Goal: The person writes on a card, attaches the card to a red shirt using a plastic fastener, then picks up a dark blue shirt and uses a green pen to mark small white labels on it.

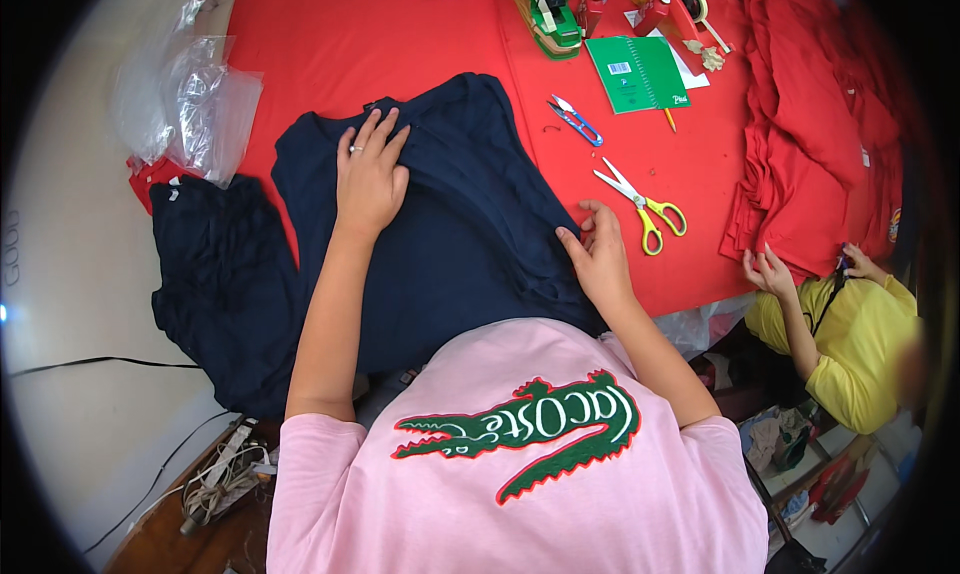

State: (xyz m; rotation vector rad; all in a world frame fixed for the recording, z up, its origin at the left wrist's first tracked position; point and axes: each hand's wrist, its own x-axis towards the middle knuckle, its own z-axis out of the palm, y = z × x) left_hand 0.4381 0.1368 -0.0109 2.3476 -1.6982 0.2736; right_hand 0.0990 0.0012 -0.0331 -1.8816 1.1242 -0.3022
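Observation:
A dark navy garment point(440, 244) lies spread over the red-covered table point(380, 24), its near end reaching my body. My left hand point(372, 169) rests on its upper part, palm down with fingers stretched out and a ring on one finger. At the garment's right edge is my right hand point(598, 249), its fingers apart and slightly bent, with the thumb near the fabric; whether it touches the cloth I cannot tell. To the right of that hand lie yellow-handled scissors point(645, 206), blades partly spread. Blue thread snips point(577, 121) lie farther off.
More navy cloth point(225, 284) hangs over the left table edge, below clear plastic bags point(205, 109). At the back are a green notebook point(635, 74), a pencil point(670, 120), a green-and-black device point(547, 14) and a tape dispenser point(680, 14). Red garments point(800, 144) pile up right, near a co-worker in yellow point(865, 349).

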